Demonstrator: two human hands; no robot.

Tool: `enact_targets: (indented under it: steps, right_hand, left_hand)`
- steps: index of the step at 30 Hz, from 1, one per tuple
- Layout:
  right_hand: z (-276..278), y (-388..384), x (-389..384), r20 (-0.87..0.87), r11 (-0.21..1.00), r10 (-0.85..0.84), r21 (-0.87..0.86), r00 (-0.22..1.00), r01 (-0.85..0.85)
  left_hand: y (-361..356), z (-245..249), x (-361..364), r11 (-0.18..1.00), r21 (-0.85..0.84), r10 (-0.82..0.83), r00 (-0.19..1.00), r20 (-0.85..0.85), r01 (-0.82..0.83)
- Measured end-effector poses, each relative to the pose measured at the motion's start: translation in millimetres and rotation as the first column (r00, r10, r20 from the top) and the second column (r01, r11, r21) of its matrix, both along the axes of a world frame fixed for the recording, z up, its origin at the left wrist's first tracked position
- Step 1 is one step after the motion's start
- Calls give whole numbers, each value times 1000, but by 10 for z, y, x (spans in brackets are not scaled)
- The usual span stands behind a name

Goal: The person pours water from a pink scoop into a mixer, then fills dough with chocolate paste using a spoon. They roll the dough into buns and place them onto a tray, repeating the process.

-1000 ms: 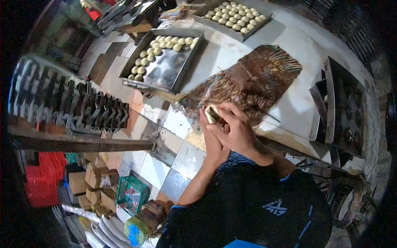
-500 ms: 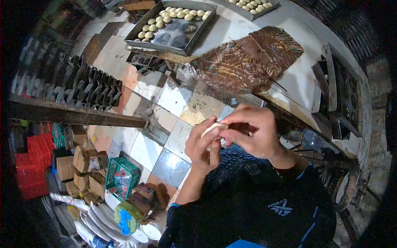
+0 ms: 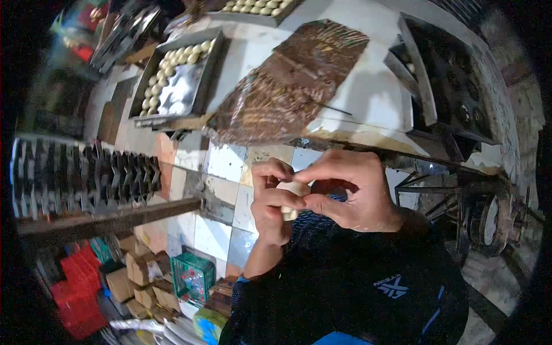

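Observation:
A small pale piece of dough [image 3: 294,188] is held between both hands in front of the dark shirt. My left hand [image 3: 271,201] has its fingers curled round the dough from the left. From the right, my right hand [image 3: 356,190] pinches the dough with thumb and forefinger. Beyond the hands, a brown, dough-streaked sheet [image 3: 287,86] lies on the white table [image 3: 376,106]. A metal tray [image 3: 211,75] with several round dough balls [image 3: 167,66] along two sides stands at the table's left end.
Another tray of dough balls [image 3: 256,8] is at the top. Dark metal trays [image 3: 445,75] lean at the right. Stacked metal racks [image 3: 86,178], a wooden beam [image 3: 115,218], cardboard boxes [image 3: 138,269], a green crate [image 3: 192,276] and red crates [image 3: 77,282] are on the left.
The view has shifted, so the table and trays appear further left and the beam lower. Both hands still hold the dough, which now shows a rounder top between the fingers.

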State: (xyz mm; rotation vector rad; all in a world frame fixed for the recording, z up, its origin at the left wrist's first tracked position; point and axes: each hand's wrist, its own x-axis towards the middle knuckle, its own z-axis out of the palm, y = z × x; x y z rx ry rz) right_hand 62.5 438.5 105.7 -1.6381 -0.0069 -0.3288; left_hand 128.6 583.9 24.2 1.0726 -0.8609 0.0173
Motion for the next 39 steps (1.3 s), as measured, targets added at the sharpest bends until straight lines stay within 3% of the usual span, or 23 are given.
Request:
enact_targets:
  steps: [2, 4, 5, 8, 9, 11, 12, 13, 14, 16, 18, 20, 21, 22, 25, 26, 28, 30, 31, 34, 35, 37, 39]
  right_hand:
    - [-151, -333, 9, 364, 987, -42, -127, 931, 94]
    - [-101, -605, -89, 427, 945, -130, -220, 895, 242]
    - [-109, -752, -128, 448, 883, -127, -355, 885, 306]
    - [-262, -1312, -217, 602, 872, -167, -280, 781, 402]
    - [-293, -1522, -256, 584, 925, -153, -198, 797, 323]
    - [-367, -1757, -291, 526, 981, -173, 17, 833, 194]
    - [-411, -1870, -371, 436, 960, -196, -98, 878, 263]
    - [-383, -2008, -425, 297, 950, -189, -187, 936, 252]
    - [-352, -2160, -453, 154, 936, -188, -271, 970, 224]
    - [-325, -2395, -577, 127, 817, -225, -516, 966, 258]
    - [-164, -2381, -638, 113, 742, -472, -485, 874, 463]
    - [-109, -2453, -591, 294, 668, -331, -598, 897, 443]
    - [-126, -2530, -506, 374, 632, -170, -669, 912, 392]
    - [-192, -2518, -496, 300, 552, -135, -769, 944, 323]
    - [-368, -2784, -486, 243, 686, -135, -676, 960, 268]
    - [-368, -2893, -482, 174, 773, -154, -592, 973, 228]
    - [-333, -3211, -426, 59, 823, -262, -508, 963, 255]
    - [-433, -3544, -211, 4, 746, -482, -523, 876, 413]
    - [-568, -3693, -38, 131, 634, -545, -582, 828, 509]
    - [-1130, -4031, -22, -161, 442, -412, -896, 897, 43]
    - [-1082, -4034, -3, -153, 438, -400, -898, 904, 42]
    - [-964, -3930, 25, -386, 301, -425, -913, 819, -275]
    - [-927, -4032, -3, -402, 459, -362, -862, 841, -214]
  left_hand:
    - [-440, 184, 64, 998, 40, 51, 994, 98, -55]
    - [-918, 222, 17, 980, -28, 196, 980, -30, -197]
    - [-1080, 247, 19, 968, 96, 228, 973, 36, -231]
    - [-1789, 308, -77, 986, -47, 148, 976, -158, -157]
    - [-1921, 400, -120, 998, 49, -26, 955, -294, 42]
    - [-2373, 356, 110, 958, -1, -285, 955, 78, 286]
    - [-2521, 335, 184, 938, 63, -345, 894, 285, 341]
    - [-2672, 343, 114, 942, -12, -332, 935, 127, 336]
    - [-2775, 365, 109, 979, 35, -204, 968, 145, 201]
    - [-2822, 347, 113, 924, 368, -121, 992, 19, 106]
    - [-2940, 350, 141, 579, 812, -206, 952, 228, -69]
    - [-3221, -632, -182, 954, 289, 63, 995, 75, -82]
    - [-3036, -822, -42, 653, 534, -406, 843, -351, 537]
    - [-3095, -782, -99, 650, 523, -417, 834, -362, 552]
    - [-3261, -308, -151, 732, 372, -372, 793, -483, 570]
    - [-3220, -162, -89, 787, 449, -459, 888, -35, 424]
    - [-3221, 104, 111, 449, 618, -535, 748, -392, 645]
    - [-3119, 97, 266, 511, 645, -444, 817, -368, 568]
    - [-3038, 86, 340, 515, 640, -438, 816, -376, 571]
    - [-2757, 83, 608, 654, 567, -218, 842, -493, 501]
    - [-2632, 42, 704, 716, 535, -198, 865, -461, 449]
    - [-2296, -173, 948, 789, 505, -107, 888, -447, 349]
    - [-1981, -468, 1177, 842, 470, 14, 861, -509, 264]
